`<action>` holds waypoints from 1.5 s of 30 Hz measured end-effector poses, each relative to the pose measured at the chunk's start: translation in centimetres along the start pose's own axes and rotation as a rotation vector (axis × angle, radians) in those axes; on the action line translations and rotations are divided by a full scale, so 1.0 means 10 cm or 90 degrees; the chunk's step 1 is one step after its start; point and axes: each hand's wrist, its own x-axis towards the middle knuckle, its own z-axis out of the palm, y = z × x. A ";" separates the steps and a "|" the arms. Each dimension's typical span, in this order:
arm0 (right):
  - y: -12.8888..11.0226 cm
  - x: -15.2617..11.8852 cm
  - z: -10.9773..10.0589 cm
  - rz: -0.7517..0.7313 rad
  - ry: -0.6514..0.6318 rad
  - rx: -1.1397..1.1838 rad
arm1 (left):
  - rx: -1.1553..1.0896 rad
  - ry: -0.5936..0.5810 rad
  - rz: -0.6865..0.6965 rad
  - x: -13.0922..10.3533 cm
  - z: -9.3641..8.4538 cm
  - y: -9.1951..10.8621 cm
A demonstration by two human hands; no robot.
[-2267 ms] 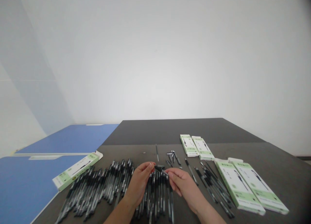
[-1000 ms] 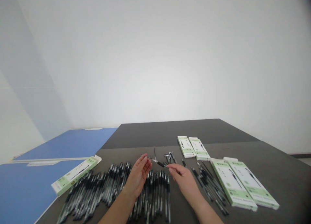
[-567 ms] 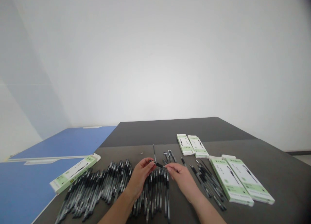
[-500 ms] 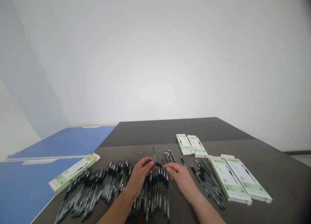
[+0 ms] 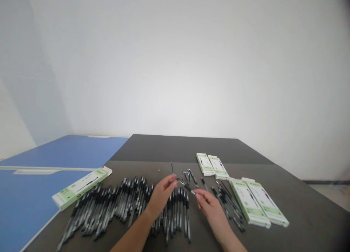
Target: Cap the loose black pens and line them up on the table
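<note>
Fingers pinched, my right hand (image 5: 212, 206) grips the lower right end of a black and clear pen (image 5: 187, 186), tilted above the table. My left hand (image 5: 162, 193) is at the pen's upper left end, thumb and fingers pressed near each other; whether they touch the pen or hold some small part is too small to tell. Under and beside my left hand lies a row of pens (image 5: 106, 208). Right of my right hand is a looser group of pens (image 5: 231, 204). Small black caps (image 5: 191, 175) lie beyond the hands.
Two green and white boxes (image 5: 250, 202) lie at the right, and two smaller-looking boxes (image 5: 205, 164) farther back. Another box (image 5: 82, 186) rests at the left beside the pens. A lone thin rod (image 5: 172, 167) lies beyond my left hand. Blue panels (image 5: 32, 193) border the dark table (image 5: 180, 148).
My right hand has moved slightly right and down with the pen, and my left hand has moved slightly up. More of the pen shows between them. The view has shifted a little.
</note>
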 end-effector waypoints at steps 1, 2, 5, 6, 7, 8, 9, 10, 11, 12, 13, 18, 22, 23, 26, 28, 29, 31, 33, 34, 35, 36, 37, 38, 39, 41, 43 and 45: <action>0.03 -0.06 -0.06 0.000 0.044 -0.058 | 0.008 0.010 0.004 0.00 0.00 -0.01; 0.07 -0.13 -0.12 0.003 0.082 -0.114 | 0.013 0.020 0.007 0.00 0.00 -0.02; 0.21 -0.30 -0.20 0.017 0.114 -0.299 | 0.033 0.041 0.011 0.00 0.00 -0.03; 0.25 -0.36 -0.18 0.016 0.110 -0.365 | 0.041 0.046 0.013 0.00 0.00 -0.03; 0.27 -0.40 -0.15 0.008 0.099 -0.427 | 0.047 0.050 0.015 0.00 0.01 -0.04; 0.29 -0.44 -0.11 -0.004 0.082 -0.483 | 0.053 0.051 0.019 0.00 0.01 -0.05; 0.29 -0.47 -0.07 -0.019 0.062 -0.531 | 0.058 0.050 0.024 0.00 0.01 -0.06; 0.28 -0.48 -0.03 -0.035 0.039 -0.568 | 0.063 0.048 0.028 0.00 0.01 -0.07; 0.25 -0.48 0.00 -0.048 0.016 -0.597 | 0.066 0.048 0.031 0.00 0.01 -0.08; 0.22 -0.47 0.01 -0.056 -0.003 -0.617 | 0.069 0.048 0.033 0.00 0.01 -0.08; 0.18 -0.43 0.01 -0.059 -0.020 -0.630 | 0.073 0.048 0.033 0.00 0.01 -0.09; 0.02 -0.01 -0.19 -0.017 0.010 -0.760 | 0.100 0.047 0.032 0.00 0.00 -0.09; 0.05 0.36 -0.27 0.055 0.034 -0.834 | 0.119 0.052 0.034 0.01 -0.01 -0.09; 0.07 0.42 -0.27 0.064 0.033 -0.829 | 0.123 0.054 0.035 0.01 -0.01 -0.09; 0.13 0.55 -0.24 0.085 0.038 -0.808 | 0.133 0.057 0.039 0.01 -0.01 -0.10; 0.13 0.61 -0.23 0.095 0.048 -0.789 | 0.144 0.057 0.045 0.01 -0.02 -0.11; 0.12 0.63 -0.23 0.096 0.054 -0.777 | 0.151 0.059 0.049 0.02 -0.03 -0.12; 0.09 0.68 -0.22 0.087 0.066 -0.743 | 0.176 0.070 0.054 0.03 -0.06 -0.13; 0.07 0.72 -0.21 0.066 0.072 -0.695 | 0.248 0.098 0.047 0.07 -0.11 -0.14; 0.06 0.73 -0.19 0.053 0.075 -0.668 | 0.297 0.112 0.037 0.11 -0.14 -0.14; 0.06 0.74 -0.17 0.041 0.080 -0.642 | 0.347 0.122 0.026 0.16 -0.17 -0.14; 0.07 0.75 -0.15 0.031 0.089 -0.616 | 0.393 0.127 0.014 0.22 -0.19 -0.13; 0.08 0.75 -0.14 0.023 0.101 -0.593 | 0.429 0.125 0.003 0.30 -0.20 -0.12; 0.10 0.76 -0.13 0.017 0.115 -0.571 | 0.454 0.116 -0.007 0.38 -0.20 -0.11; 0.12 0.75 -0.13 0.012 0.128 -0.551 | 0.478 0.102 -0.017 0.48 -0.19 -0.10; 0.15 0.75 -0.14 -0.002 0.151 -0.514 | 0.528 0.065 -0.045 0.68 -0.15 -0.09; 0.17 0.73 -0.18 -0.019 0.170 -0.481 | 0.576 0.046 -0.083 0.88 -0.07 -0.11; 0.18 0.70 -0.22 -0.037 0.183 -0.454 | 0.612 0.038 -0.123 1.05 0.03 -0.15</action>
